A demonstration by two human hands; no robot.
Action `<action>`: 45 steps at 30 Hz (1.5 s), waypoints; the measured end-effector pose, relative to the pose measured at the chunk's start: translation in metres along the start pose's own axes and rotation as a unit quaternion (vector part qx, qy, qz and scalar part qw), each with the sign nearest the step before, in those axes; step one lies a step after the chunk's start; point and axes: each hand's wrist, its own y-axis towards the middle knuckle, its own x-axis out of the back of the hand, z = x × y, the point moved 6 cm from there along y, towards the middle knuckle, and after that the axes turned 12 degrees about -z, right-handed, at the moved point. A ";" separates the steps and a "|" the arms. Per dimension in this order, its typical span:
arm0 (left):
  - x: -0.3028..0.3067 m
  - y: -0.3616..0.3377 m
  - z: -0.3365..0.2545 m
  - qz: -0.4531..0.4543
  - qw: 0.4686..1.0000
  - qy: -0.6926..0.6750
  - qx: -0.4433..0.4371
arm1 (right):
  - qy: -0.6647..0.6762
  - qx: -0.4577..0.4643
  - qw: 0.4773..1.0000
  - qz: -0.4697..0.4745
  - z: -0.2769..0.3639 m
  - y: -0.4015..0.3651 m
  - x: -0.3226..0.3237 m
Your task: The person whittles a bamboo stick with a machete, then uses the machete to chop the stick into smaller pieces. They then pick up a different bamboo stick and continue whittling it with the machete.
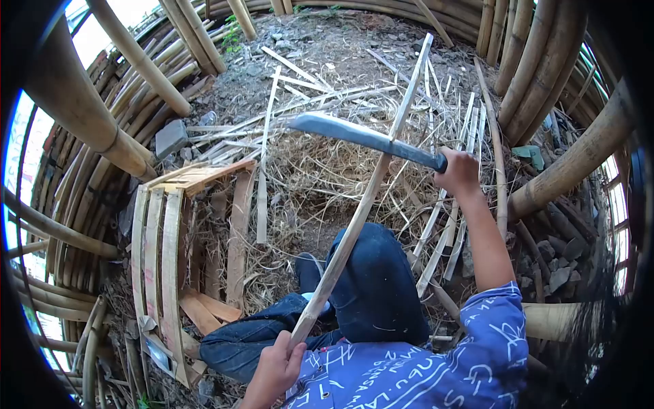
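My right hand (457, 170) is closed round the dark handle of a machete (357, 135), whose broad blade points left. In my left hand (279, 363) is the lower end of a long bamboo strip (353, 235), fingers wrapped round it. The strip slants up and away from my lap, passing beside my raised knee. Near the upper part of the strip, the blade crosses it close to the handle end. Whether the edge has cut into the strip cannot be made out.
A slatted wooden crate (155, 255) lies at my left. Thin shavings (327, 167) and several split strips (264, 184) litter the ground ahead. Thick bamboo poles (112, 133) stand around me. A grey block (171, 139) lies beyond the crate, and broken stones (560, 269) are at the right.
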 end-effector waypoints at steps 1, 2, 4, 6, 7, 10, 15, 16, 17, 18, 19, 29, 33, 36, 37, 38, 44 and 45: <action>0.000 0.000 0.000 -0.003 1.000 0.001 -0.004 | 0.013 0.010 1.000 -0.018 0.000 0.001 0.002; 0.000 -0.003 0.001 -0.005 1.000 0.004 0.003 | 0.001 0.007 1.000 0.002 -0.003 0.001 0.001; 0.004 -0.010 0.003 -0.011 1.000 0.010 0.006 | 0.018 0.026 0.999 -0.012 -0.002 -0.001 -0.002; 0.009 -0.017 0.003 -0.014 0.999 0.026 -0.016 | 0.045 0.064 0.996 -0.030 -0.001 -0.005 -0.002; 0.010 -0.019 0.002 -0.015 0.999 0.032 -0.021 | 0.047 0.058 0.997 -0.035 -0.001 -0.011 0.001; 0.011 -0.023 0.004 -0.036 0.999 0.017 0.003 | 0.068 0.084 0.994 -0.011 0.030 -0.026 0.018; 0.004 -0.035 -0.008 -0.040 0.999 0.025 0.022 | 0.141 0.188 0.972 -0.012 0.076 -0.055 0.043; 0.006 -0.037 -0.006 -0.040 0.999 0.031 0.017 | 0.136 0.196 0.971 -0.031 0.070 -0.051 0.038; 0.008 -0.043 0.000 -0.040 0.998 0.051 0.001 | 0.131 0.205 0.969 -0.047 0.063 -0.047 0.034; 0.011 -0.053 0.004 -0.039 0.997 0.069 -0.010 | 0.060 0.134 0.989 -0.015 0.043 -0.033 0.026; 0.009 -0.055 -0.001 -0.037 0.997 0.073 -0.008 | 0.085 -0.024 0.994 0.063 0.024 -0.018 0.027; 0.000 -0.045 0.005 -0.024 1.000 -0.018 0.003 | 0.068 0.087 0.993 -0.033 0.055 -0.032 0.071; 0.000 -0.028 0.022 -0.024 0.998 -0.046 -0.029 | 0.071 0.176 0.982 -0.004 0.084 -0.039 0.095; 0.004 -0.031 0.027 -0.010 0.995 -0.061 -0.073 | -0.009 -0.008 1.000 -0.018 0.016 -0.003 0.091; 0.003 -0.027 0.024 -0.002 0.995 -0.068 -0.069 | -0.039 -0.002 0.999 -0.031 0.010 0.002 0.098; 0.000 -0.018 0.020 0.000 0.995 -0.054 -0.082 | -0.032 0.008 0.998 -0.046 0.009 0.002 0.100; -0.003 0.012 0.010 0.035 0.991 -0.058 -0.118 | -0.007 0.151 0.988 -0.014 0.075 -0.051 0.139; -0.001 0.015 0.008 0.044 0.990 -0.061 -0.120 | -0.044 0.149 0.987 -0.040 0.053 -0.047 0.134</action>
